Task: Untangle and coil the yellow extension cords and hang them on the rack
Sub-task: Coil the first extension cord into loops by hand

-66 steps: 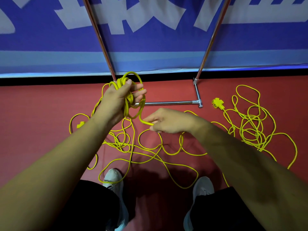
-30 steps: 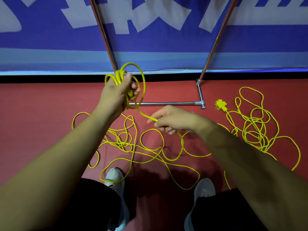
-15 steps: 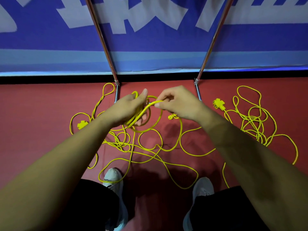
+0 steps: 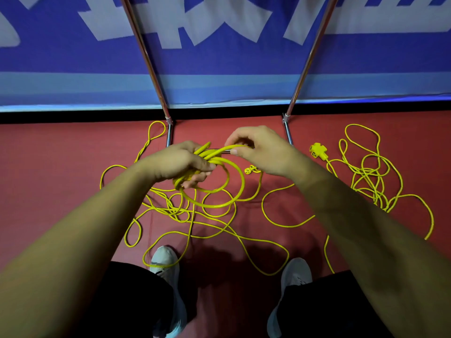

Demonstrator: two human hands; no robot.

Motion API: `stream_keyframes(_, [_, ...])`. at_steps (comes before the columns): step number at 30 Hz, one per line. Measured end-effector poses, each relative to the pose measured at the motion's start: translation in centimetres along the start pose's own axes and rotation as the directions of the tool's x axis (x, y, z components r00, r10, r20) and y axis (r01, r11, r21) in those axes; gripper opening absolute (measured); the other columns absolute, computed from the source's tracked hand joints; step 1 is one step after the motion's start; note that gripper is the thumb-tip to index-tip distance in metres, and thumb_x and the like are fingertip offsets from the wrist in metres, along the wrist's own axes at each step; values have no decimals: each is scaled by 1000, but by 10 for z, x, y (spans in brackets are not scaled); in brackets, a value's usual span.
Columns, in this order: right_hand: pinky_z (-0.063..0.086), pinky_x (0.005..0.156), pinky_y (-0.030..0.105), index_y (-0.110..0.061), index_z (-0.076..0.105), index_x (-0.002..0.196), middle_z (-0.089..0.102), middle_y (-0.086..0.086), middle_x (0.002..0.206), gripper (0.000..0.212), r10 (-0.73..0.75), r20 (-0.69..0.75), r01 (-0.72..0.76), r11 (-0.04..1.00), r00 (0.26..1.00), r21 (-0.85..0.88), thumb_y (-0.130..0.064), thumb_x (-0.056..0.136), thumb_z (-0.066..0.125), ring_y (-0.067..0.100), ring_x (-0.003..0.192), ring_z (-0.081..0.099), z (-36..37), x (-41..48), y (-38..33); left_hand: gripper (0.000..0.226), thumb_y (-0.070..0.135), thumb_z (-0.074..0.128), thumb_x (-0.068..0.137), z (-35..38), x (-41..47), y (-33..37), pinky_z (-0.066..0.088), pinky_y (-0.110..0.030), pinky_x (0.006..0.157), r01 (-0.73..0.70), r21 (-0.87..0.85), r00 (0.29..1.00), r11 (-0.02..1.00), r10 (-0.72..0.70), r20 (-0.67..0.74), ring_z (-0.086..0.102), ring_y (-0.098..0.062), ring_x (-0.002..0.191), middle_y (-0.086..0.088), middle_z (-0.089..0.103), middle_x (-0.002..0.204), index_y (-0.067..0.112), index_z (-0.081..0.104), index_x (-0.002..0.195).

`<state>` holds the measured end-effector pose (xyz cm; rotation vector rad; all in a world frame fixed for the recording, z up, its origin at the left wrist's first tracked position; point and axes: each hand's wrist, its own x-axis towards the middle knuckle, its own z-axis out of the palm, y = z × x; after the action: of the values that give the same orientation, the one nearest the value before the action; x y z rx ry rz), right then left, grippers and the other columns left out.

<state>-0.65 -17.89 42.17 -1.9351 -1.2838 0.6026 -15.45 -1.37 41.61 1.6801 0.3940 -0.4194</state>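
Trailing loose over the floor (image 4: 48, 167) by the shoes (image 4: 166, 259), the cord (image 4: 175, 211) feeds upward — the left hand (image 4: 178, 164) grips the coil (image 4: 212, 154) to bank loops, the right hand (image 4: 258, 152) pinches the next turn; the rack (image 4: 145, 57) stands beyond.

Our left hand (image 4: 179, 164) is lower than two seconds ago, down from the left pole of the rack (image 4: 148, 64) to just above the floor (image 4: 61, 167). Our right hand (image 4: 262, 152) has climbed from below the coil (image 4: 220, 191) to just beside the left hand and now pinches the coil's top strand. One more wide loop hangs from the coil. A small plug (image 4: 251, 170) now shows, and the slack cord (image 4: 290, 226) beside it has shifted.
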Motion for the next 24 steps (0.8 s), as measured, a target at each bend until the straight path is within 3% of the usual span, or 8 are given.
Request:
stream_keyframes(4, [36,64,11,-16,68,96,59,-13,75,8,-40,41,46,986,998,-159,-17,89,66,-3,69,52,1,-2,3,40,21,68,90,-1,-1,-3,33,-22,41,39,262,999,964,-38,-7,39,-19,32,-7,47,44,16,55,53])
stream_keyframes(8, [45,63,31,-22,62,84,60,-4,70,17,-21,-39,17,995,999,-98,-33,81,74,10,64,53,2,-2,7,44,40,76,86,-3,-4,-4,35,-24,47,33,366,999,930,-43,20,40,-22,38,-10,48,49,13,52,60])
stream_keyframes(10, [42,58,34,-21,58,80,53,-3,65,28,6,-107,-11,999,994,-52,-42,76,77,9,59,44,0,-1,9,47,41,74,86,-3,-6,-4,33,-23,45,-5,292,1000,956,-2,24,37,-20,36,-12,45,46,13,49,58])
stream_keyframes(12, [37,54,34,-17,57,77,46,-2,60,34,19,-143,-17,1000,990,15,-45,75,77,9,56,37,-4,-1,10,53,40,68,87,-3,-6,-3,30,-22,43,-81,159,997,984,79,15,35,-19,35,-11,40,45,1,45,59])
stream_keyframes(14, [32,53,30,-13,55,74,42,1,56,37,56,-152,-37,991,987,125,-41,75,79,12,55,34,-8,1,12,47,29,63,91,-3,-8,0,28,-23,42,-167,-1,986,986,167,-1,34,-18,36,-9,37,46,-1,43,61])
stream_keyframes(17, [42,61,32,-14,58,76,52,20,60,29,53,-108,-23,966,993,259,-36,79,77,18,59,48,-13,2,17,33,20,59,91,-5,-10,2,28,-22,42,-206,-188,979,960,204,-32,35,-17,34,-7,35,45,8,49,62])
stream_keyframes(20, [48,72,31,-14,63,90,60,23,76,6,0,-22,6,964,1000,267,-18,88,67,16,71,58,-17,1,21,38,31,73,82,-7,-12,1,31,-20,42,-216,-258,975,942,221,-8,36,-17,33,-7,36,44,8,51,62])
stream_keyframes(24, [48,76,31,-10,65,99,63,12,85,7,3,33,-8,990,999,143,-7,93,61,18,75,59,-21,0,29,48,43,79,73,-12,-12,0,31,-19,42,-213,-340,974,916,226,1,35,-16,33,-6,37,44,8,49,61])
